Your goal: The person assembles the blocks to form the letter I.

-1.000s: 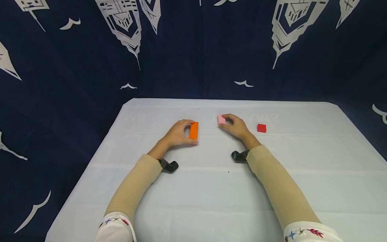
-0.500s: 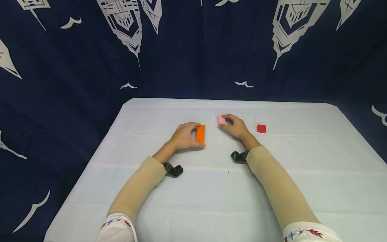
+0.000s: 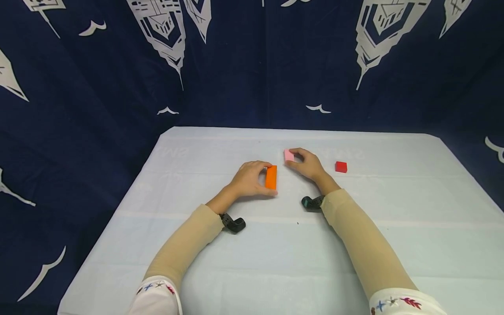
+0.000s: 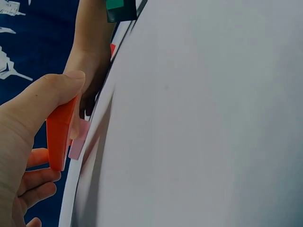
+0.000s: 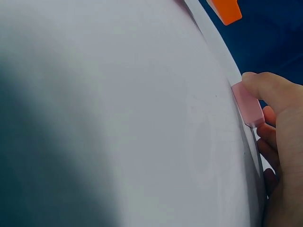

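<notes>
An orange rectangular block (image 3: 271, 177) is pinched lengthwise between the thumb and fingers of my left hand (image 3: 250, 179). In the left wrist view the orange block (image 4: 60, 135) shows above the white surface, its ends at the thumb and fingertips. My right hand (image 3: 309, 165) pinches a pink block (image 3: 288, 155) that sits at the tabletop, a little farther back and to the right of the orange one. The right wrist view shows the pink block (image 5: 247, 105) under the thumb, with the orange block (image 5: 228, 10) near the top edge.
A small red block (image 3: 341, 167) lies on the white-covered table (image 3: 252, 253) to the right of my right hand. Dark cameras (image 3: 234, 225) are strapped at both wrists. Behind the table hangs a navy cloth (image 3: 236, 65) with white prints.
My left hand has moved right and slightly nearer with the orange block, closing the gap to the pink one. My right hand and the red block have stayed in place.
</notes>
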`<move>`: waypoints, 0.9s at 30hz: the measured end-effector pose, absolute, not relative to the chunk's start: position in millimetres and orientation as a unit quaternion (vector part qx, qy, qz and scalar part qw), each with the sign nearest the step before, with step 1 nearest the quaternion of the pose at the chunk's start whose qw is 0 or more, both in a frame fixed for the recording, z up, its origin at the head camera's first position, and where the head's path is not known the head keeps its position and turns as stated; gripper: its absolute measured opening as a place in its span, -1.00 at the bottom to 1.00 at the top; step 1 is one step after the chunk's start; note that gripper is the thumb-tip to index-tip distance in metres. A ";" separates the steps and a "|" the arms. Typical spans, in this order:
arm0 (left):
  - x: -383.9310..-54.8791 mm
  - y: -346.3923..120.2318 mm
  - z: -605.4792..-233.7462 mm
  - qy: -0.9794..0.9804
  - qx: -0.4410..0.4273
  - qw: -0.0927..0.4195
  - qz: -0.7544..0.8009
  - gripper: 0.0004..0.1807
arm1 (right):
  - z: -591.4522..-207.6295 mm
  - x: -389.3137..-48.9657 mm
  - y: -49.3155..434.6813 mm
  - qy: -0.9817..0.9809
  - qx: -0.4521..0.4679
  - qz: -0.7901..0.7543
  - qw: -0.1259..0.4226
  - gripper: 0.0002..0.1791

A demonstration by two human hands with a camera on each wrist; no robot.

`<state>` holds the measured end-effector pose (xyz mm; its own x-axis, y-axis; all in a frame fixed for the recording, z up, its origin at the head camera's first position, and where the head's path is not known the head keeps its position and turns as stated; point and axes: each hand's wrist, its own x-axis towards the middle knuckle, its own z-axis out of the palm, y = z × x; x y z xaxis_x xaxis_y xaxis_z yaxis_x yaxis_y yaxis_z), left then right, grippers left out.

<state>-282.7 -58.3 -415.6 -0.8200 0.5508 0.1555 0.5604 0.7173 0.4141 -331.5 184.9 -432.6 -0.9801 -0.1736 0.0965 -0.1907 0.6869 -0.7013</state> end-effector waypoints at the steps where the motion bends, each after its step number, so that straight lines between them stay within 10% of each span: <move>1: -282.3 -57.3 -415.5 -0.926 -0.301 0.010 -0.227 -0.01 | -432.3 -331.5 184.8 -0.918 0.099 0.383 0.011 -0.38; 27: -275.0 -35.9 -421.2 -0.933 -0.309 0.015 -0.182 -0.01 | -434.7 -331.3 184.9 -0.919 0.103 0.380 0.022 -0.39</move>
<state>-275.0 -35.9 -421.2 -0.8086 0.5714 0.1400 0.5822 0.7430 0.3301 -331.3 184.9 -434.7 -0.9779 -0.1720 0.1192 -0.2060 0.6899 -0.6939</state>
